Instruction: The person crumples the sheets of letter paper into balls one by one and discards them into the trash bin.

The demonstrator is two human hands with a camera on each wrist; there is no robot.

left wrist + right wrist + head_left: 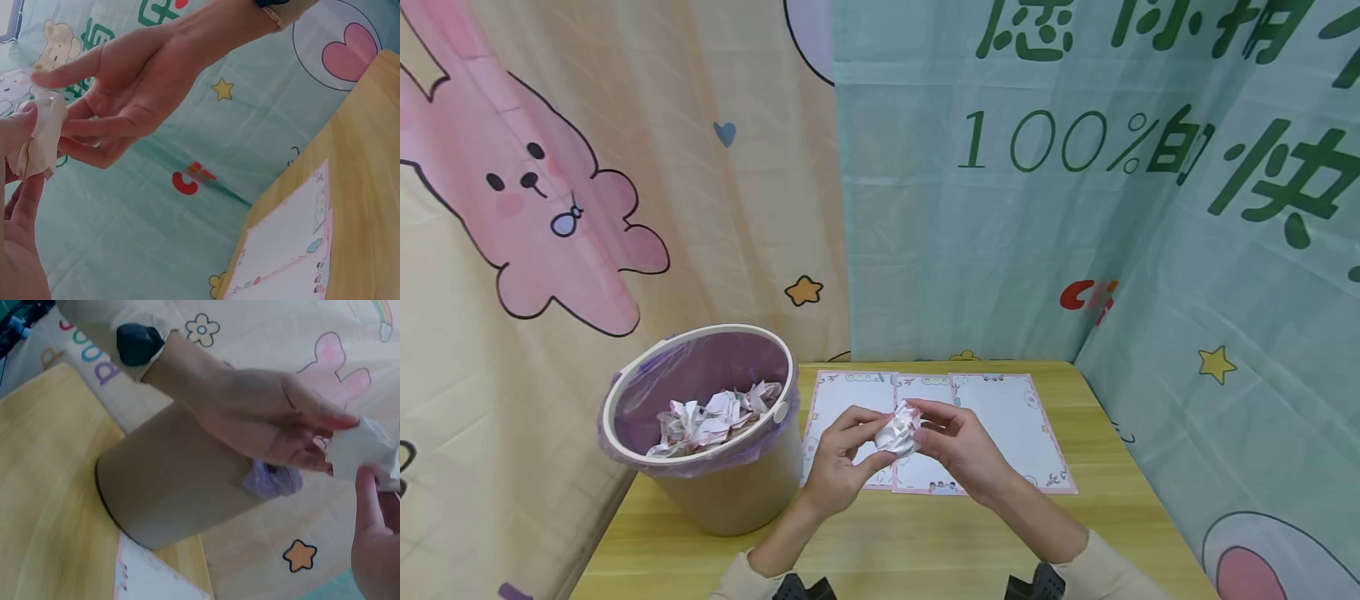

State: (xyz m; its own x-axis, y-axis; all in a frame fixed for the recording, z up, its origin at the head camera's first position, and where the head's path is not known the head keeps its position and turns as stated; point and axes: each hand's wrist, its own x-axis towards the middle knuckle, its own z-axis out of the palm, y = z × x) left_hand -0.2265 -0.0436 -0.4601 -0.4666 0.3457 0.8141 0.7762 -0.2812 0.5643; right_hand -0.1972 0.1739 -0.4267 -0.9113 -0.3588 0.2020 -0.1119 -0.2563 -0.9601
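A crumpled ball of white paper [898, 432] with pink marks is between the two hands, above the table. My left hand [838, 460] pinches it from the left with thumb and fingers. From the other side, my right hand [964, 450] holds it with bent fingers. The left wrist view shows the paper ball [45, 134] at the left edge, with the right hand [134, 87] reaching in. In the right wrist view the left hand [244, 415] grips the paper [356, 450]; part of the right hand [375, 550] shows at the lower right.
A beige bin [730, 497] with a purple liner stands on the left of the wooden table [895, 550], holding several crumpled papers [715, 421]. Behind the hands lie white sheets [1000, 417] with pink printed borders. Printed curtains [970, 250] surround the table.
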